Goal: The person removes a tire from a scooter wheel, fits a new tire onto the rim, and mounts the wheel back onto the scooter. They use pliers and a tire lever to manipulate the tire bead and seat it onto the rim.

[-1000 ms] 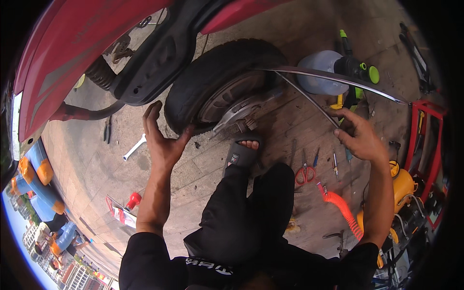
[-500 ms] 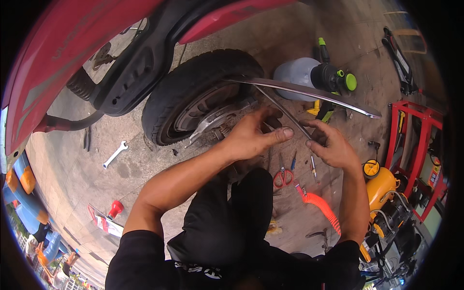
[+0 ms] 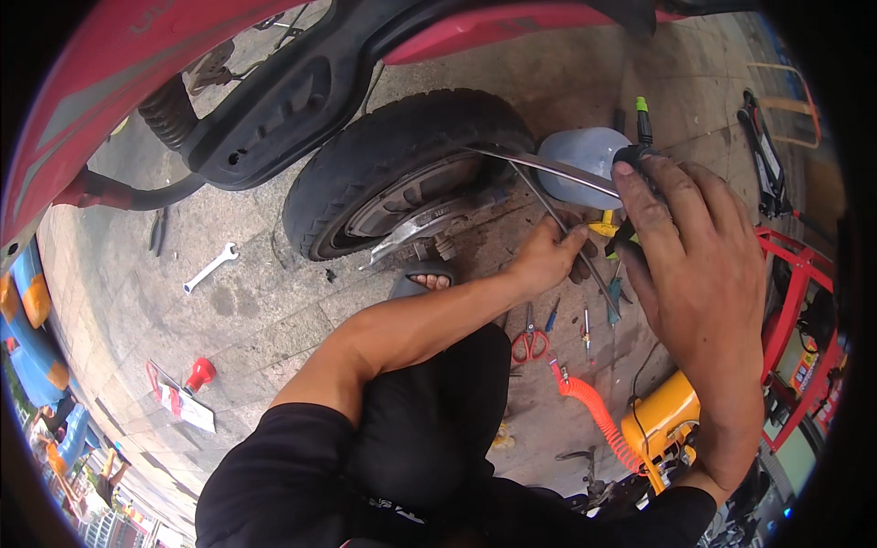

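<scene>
A black tyre point(image 3: 411, 137) on a scooter wheel stands in front of me. A broad metal tyre lever point(image 3: 548, 167) juts from between its rim and sidewall. My right hand point(image 3: 699, 242) is over that lever's outer end, fingers above and thumb below, hiding the tip. My left hand point(image 3: 548, 254) is closed round a thinner metal tyre lever point(image 3: 603, 290), which crosses beneath the broad one and slants toward me. A silvery metal bracket point(image 3: 406, 236) runs beside the hub, close to my sandalled foot point(image 3: 429, 279).
Red-handled scissors point(image 3: 530, 344), a coiled orange air hose point(image 3: 594, 411) and a yellow tank point(image 3: 662, 411) lie to the right. A spray bottle point(image 3: 575, 155) stands behind the levers. A wrench point(image 3: 210, 268) rests on the left. The red scooter body point(image 3: 91, 82) overhangs the upper left.
My right hand has left the thinner lever and risen to the broad lever's outer end. My left hand has moved right and now grips the thinner lever. The view has shifted slightly.
</scene>
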`<state>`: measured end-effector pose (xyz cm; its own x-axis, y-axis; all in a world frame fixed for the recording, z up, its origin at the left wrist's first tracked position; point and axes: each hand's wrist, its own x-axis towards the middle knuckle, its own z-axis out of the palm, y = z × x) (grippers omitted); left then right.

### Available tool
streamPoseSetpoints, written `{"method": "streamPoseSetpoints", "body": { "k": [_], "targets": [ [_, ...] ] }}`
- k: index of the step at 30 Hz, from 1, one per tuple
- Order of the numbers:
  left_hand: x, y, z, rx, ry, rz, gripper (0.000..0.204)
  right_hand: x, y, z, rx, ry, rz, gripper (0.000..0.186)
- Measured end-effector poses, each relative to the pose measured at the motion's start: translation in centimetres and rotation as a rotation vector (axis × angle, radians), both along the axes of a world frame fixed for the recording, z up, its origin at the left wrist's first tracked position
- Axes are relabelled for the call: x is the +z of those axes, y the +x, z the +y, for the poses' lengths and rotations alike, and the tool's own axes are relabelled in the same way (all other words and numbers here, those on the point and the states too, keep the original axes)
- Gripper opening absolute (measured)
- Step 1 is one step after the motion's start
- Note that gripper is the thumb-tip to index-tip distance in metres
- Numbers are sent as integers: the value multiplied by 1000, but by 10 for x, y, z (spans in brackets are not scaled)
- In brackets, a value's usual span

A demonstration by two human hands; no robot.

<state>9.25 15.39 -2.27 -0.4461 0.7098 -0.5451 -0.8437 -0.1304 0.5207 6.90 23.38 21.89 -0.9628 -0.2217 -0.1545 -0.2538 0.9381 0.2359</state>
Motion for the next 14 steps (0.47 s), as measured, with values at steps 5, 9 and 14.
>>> {"method": "streamPoseSetpoints", "body": {
  "k": [5,9,14],
  "targets": [
    [3,-7,-2,-22,-7,13,22,-48,-28,42,-231,-105,-208,25],
    [-2,-9,-2,-24,45,3,23,-84,-16,59,-299,-202,-163,27],
    [-12,1,-2,-61,28,44,25,-99,18,58,-460,-270,-237,29]
  ]
}}
